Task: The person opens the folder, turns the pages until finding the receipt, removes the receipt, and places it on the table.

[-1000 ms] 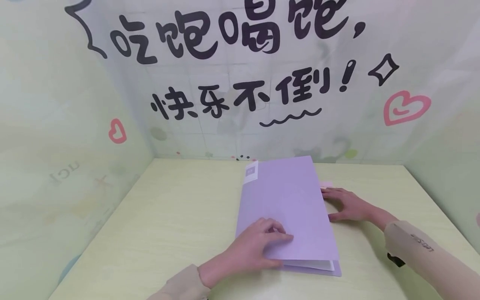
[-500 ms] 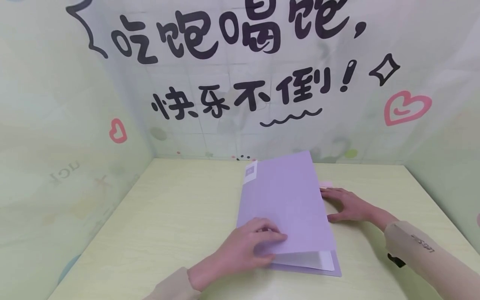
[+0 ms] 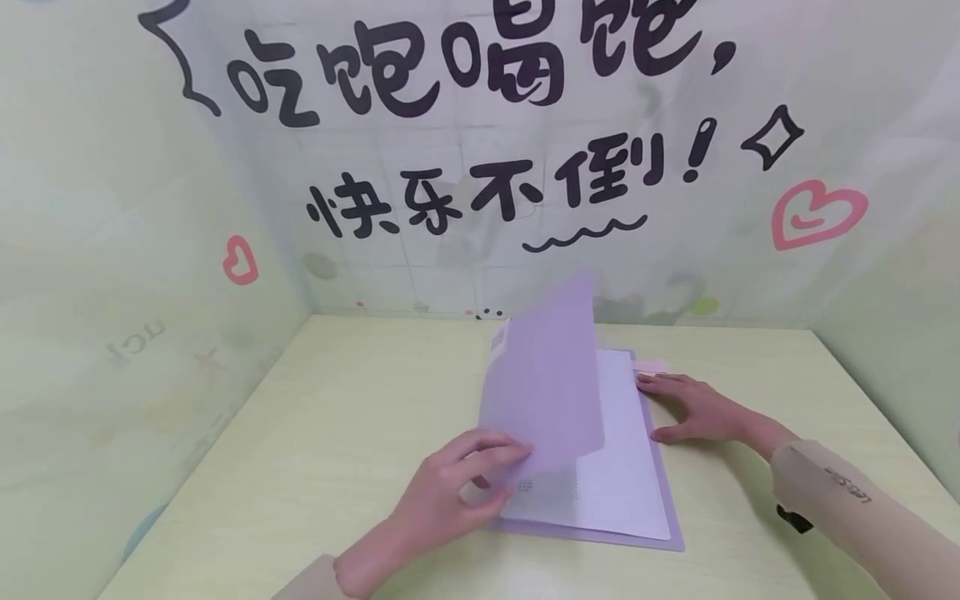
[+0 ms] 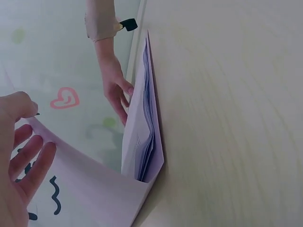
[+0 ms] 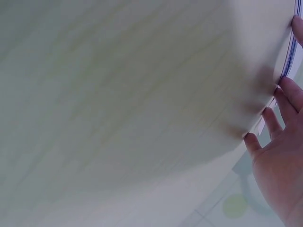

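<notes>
A purple folder [image 3: 546, 379] lies on the table with its front cover partly lifted, leaning left and bowed. Near the cover's lower corner, my left hand [image 3: 442, 492] pinches its edge between thumb and fingers. White pages [image 3: 626, 467] show inside, and printing shows faintly at the lower left. In the left wrist view the cover [image 4: 90, 182] curves away from the stacked sheets [image 4: 146, 118]. My right hand [image 3: 697, 408] rests at the folder's right edge, its spread fingers touching the edge and table. The right wrist view shows those fingertips [image 5: 251, 138] against the table.
Beside the right hand, a small pink strip [image 3: 651, 366] pokes out past the folder's edge. The pale wooden table [image 3: 360, 417] meets printed cloth walls [image 3: 420, 275] at the back and both sides.
My left hand has moved left and raised the cover from nearly closed to about half open, uncovering white pages. The right hand has stayed in place.
</notes>
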Motion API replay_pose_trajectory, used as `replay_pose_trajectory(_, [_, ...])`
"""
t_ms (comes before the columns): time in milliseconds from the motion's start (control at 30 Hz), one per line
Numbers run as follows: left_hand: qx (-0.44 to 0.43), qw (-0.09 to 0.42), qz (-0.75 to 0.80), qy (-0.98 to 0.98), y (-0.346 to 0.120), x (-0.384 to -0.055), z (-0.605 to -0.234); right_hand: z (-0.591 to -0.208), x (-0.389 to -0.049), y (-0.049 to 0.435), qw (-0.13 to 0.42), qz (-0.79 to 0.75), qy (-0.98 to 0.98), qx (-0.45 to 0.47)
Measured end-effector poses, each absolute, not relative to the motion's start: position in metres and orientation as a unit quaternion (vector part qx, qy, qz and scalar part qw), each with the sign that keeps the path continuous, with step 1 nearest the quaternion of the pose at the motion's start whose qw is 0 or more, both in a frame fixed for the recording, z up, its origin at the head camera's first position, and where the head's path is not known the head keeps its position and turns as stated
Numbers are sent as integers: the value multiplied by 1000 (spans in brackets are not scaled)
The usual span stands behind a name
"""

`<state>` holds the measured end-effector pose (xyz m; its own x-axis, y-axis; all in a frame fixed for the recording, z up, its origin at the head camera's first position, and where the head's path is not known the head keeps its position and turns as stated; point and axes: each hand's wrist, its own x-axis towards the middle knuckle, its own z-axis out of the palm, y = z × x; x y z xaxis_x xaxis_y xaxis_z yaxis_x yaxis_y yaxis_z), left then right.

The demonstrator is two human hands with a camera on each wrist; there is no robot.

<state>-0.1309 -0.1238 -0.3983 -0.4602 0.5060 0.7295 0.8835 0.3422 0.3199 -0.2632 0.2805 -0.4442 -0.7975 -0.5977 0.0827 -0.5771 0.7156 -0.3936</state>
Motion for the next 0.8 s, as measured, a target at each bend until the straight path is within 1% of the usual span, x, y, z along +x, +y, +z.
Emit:
replay_pose_trajectory(67, [-438, 249, -396, -768, -128, -129, -400, -445, -263, 281, 26, -205, 926, -315])
replay_pose_trajectory(200, [-413, 245, -440, -759, -137, -126, -404, -446, -262, 282, 22, -205, 926, -316])
replay_pose_trajectory(567, [-327, 250, -504, -759, -160, -116, -410, -450, -262, 282, 12, -228, 918, -325])
replay_pose_trajectory(800, [-273, 248, -529, -765, -178, -108, -414, -453, -265, 280, -9, -232, 907, -351])
